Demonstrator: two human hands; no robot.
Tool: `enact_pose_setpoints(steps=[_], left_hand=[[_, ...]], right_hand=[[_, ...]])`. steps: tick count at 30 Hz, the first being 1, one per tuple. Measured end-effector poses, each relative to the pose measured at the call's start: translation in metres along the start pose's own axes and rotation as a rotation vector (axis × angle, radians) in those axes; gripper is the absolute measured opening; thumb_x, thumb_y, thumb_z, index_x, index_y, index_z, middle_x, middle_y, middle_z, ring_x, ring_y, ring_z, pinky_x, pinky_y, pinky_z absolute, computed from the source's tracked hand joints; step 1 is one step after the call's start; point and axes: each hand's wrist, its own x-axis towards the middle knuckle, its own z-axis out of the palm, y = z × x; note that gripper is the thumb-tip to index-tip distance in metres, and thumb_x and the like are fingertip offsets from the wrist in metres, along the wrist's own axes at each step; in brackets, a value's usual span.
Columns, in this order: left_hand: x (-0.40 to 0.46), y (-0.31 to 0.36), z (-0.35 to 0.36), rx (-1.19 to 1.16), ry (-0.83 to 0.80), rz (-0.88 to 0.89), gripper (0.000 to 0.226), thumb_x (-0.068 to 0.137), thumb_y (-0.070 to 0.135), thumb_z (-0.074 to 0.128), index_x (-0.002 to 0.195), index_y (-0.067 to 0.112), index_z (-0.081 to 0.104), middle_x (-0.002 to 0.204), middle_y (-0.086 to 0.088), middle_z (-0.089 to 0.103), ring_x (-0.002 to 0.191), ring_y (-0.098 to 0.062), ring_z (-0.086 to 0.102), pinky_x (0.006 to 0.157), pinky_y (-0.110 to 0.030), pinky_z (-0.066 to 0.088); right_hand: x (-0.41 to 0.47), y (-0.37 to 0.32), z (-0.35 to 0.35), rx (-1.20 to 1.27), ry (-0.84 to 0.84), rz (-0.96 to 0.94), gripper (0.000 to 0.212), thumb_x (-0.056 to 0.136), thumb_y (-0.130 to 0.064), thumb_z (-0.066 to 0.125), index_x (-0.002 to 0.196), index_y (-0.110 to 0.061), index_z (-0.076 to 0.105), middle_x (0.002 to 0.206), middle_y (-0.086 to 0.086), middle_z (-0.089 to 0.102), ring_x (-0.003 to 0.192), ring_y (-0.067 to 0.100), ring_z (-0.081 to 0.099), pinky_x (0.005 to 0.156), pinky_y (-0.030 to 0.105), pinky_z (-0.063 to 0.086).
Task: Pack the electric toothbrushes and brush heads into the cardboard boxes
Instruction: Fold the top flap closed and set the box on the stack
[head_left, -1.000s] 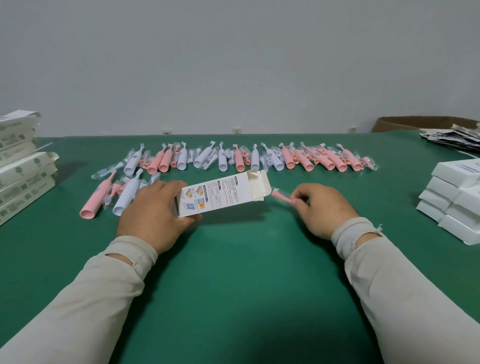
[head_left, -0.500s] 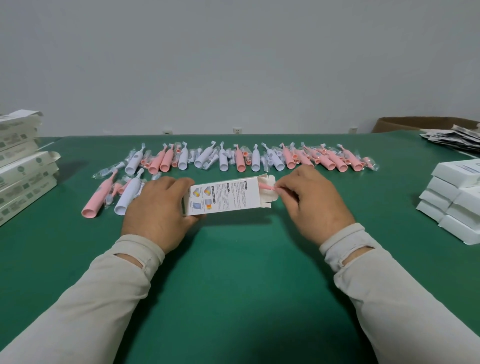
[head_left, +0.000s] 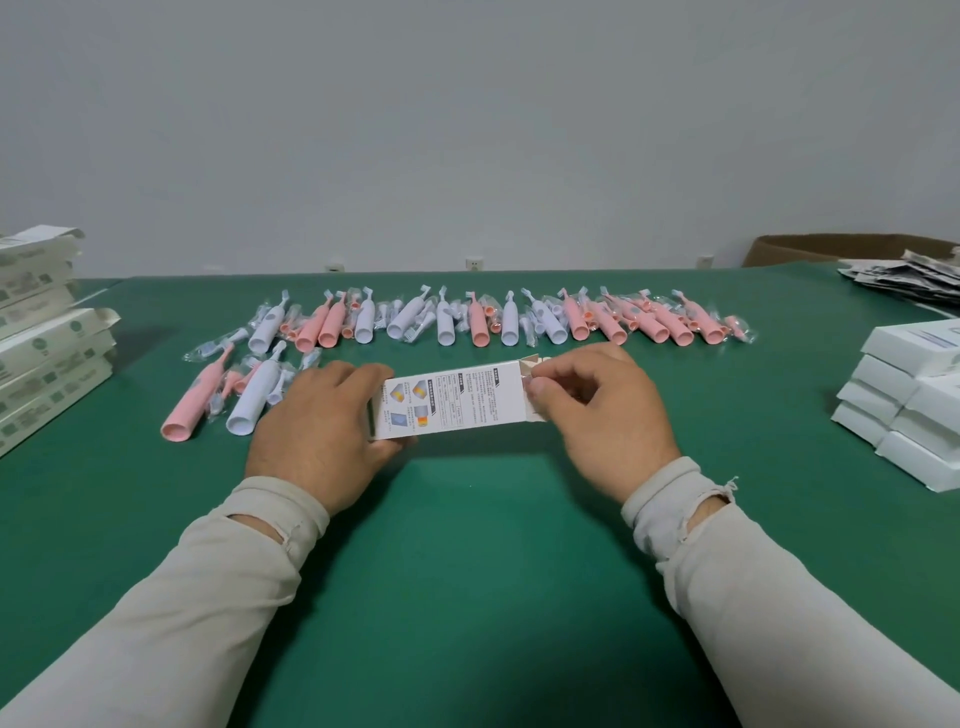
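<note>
Head view looks down on a green counter (head_left: 467, 597) where the left hand (head_left: 322, 431) grips the left end of a white printed box (head_left: 452, 400), fingers curled round it, holding it lying lengthwise just above the counter. At the box's right end, the right hand (head_left: 597, 415) has its fingers bent and pinching at the open flap (head_left: 532, 366). Farther back, a row of pink and white toothbrushes (head_left: 498, 325) with bagged brush heads lies across the counter, with a few more (head_left: 228, 395) at near left. Stacked boxes (head_left: 41, 332) stand at far left, white boxes (head_left: 914, 405) at right.
</note>
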Motion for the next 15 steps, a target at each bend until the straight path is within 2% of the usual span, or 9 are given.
enact_pose_setpoints(steps=[1, 3, 5, 7, 9, 12, 15], left_hand=[[0.0005, -0.0004, 0.0001, 0.005, -0.001, 0.001, 0.058, 0.079, 0.057, 0.070, 0.130, 0.034, 0.052, 0.121, 0.006, 0.059, 0.110, -0.020, 0.050, 0.080, -0.038, 0.049], [0.0007, -0.0001, 0.0003, 0.018, -0.006, 0.007, 0.059, 0.079, 0.058, 0.070, 0.130, 0.034, 0.051, 0.122, 0.006, 0.059, 0.111, -0.020, 0.050, 0.081, -0.038, 0.049], [0.0004, 0.0004, 0.0003, 0.024, -0.009, 0.009, 0.059, 0.080, 0.058, 0.069, 0.130, 0.035, 0.051, 0.121, 0.006, 0.058, 0.112, -0.020, 0.049, 0.081, -0.038, 0.048], [0.0001, 0.0012, 0.0001, 0.022, -0.017, 0.005, 0.058, 0.080, 0.058, 0.069, 0.130, 0.035, 0.051, 0.121, 0.006, 0.058, 0.111, -0.020, 0.049, 0.081, -0.038, 0.049], [-0.0003, 0.0032, 0.0001, 0.010, -0.020, 0.004, 0.058, 0.080, 0.058, 0.069, 0.131, 0.035, 0.051, 0.120, 0.007, 0.058, 0.111, -0.020, 0.049, 0.080, -0.038, 0.049], [-0.0008, 0.0057, 0.0008, 0.005, -0.032, 0.024, 0.058, 0.080, 0.058, 0.069, 0.130, 0.036, 0.051, 0.122, 0.008, 0.057, 0.112, -0.019, 0.049, 0.079, -0.036, 0.047], [-0.0007, 0.0041, 0.0010, -0.030, -0.060, 0.017, 0.057, 0.079, 0.056, 0.070, 0.129, 0.037, 0.051, 0.122, 0.008, 0.057, 0.113, -0.019, 0.049, 0.082, -0.038, 0.049]], right_hand=[[0.0006, 0.0012, 0.0003, 0.033, -0.016, 0.034, 0.014, 0.086, -0.017, 0.075, 0.081, -0.030, 0.073, 0.092, -0.010, 0.064, 0.076, -0.005, 0.061, 0.074, 0.007, 0.046], [0.0005, 0.0021, 0.0015, 0.140, -0.041, 0.122, 0.014, 0.086, -0.014, 0.075, 0.080, -0.027, 0.073, 0.085, -0.008, 0.072, 0.078, 0.006, 0.069, 0.081, 0.025, 0.056], [-0.0003, 0.0018, 0.0030, 0.220, -0.052, 0.171, 0.015, 0.086, -0.008, 0.072, 0.082, -0.023, 0.070, 0.083, -0.003, 0.075, 0.081, 0.018, 0.072, 0.082, 0.038, 0.060], [-0.0007, 0.0011, 0.0044, 0.304, -0.093, 0.187, 0.019, 0.087, -0.001, 0.066, 0.084, -0.020, 0.064, 0.084, 0.001, 0.076, 0.079, 0.019, 0.072, 0.073, 0.037, 0.059], [-0.0025, -0.0011, 0.0061, 0.386, -0.174, 0.212, 0.021, 0.085, 0.003, 0.060, 0.087, -0.018, 0.060, 0.081, 0.001, 0.076, 0.073, 0.017, 0.067, 0.063, 0.032, 0.048], [-0.0049, -0.0004, 0.0081, 0.401, -0.316, 0.247, 0.020, 0.075, -0.007, 0.057, 0.092, -0.017, 0.054, 0.084, 0.010, 0.072, 0.074, 0.022, 0.055, 0.062, 0.031, 0.038], [-0.0037, -0.0001, 0.0054, 0.362, -0.373, 0.209, 0.021, 0.072, -0.008, 0.055, 0.091, -0.018, 0.052, 0.081, 0.004, 0.068, 0.074, 0.023, 0.051, 0.062, 0.033, 0.036]])
